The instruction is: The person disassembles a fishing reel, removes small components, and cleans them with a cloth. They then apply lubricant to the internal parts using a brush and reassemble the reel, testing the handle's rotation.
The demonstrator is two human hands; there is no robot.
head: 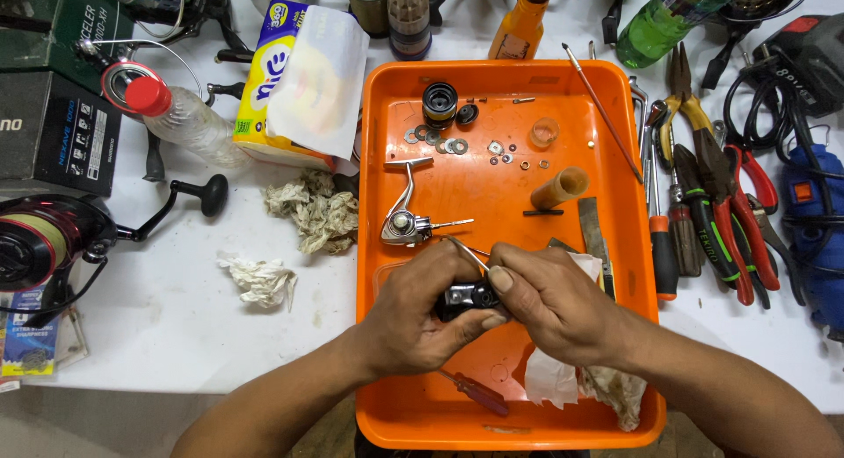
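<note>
A white table (176,317) is filling nearly the whole view, its top smudged and stained in places. Even, bright light is falling on it from above, casting only soft shadows. Along the bottom edge, the table's front rim is giving way to a strip of dull grey-brown floor (97,427), which is lying in dimmer light. No walls or windows are showing, since the camera is looking straight down at the table.

Bare tray floor (492,207) between washers (448,144) and hands.
</note>
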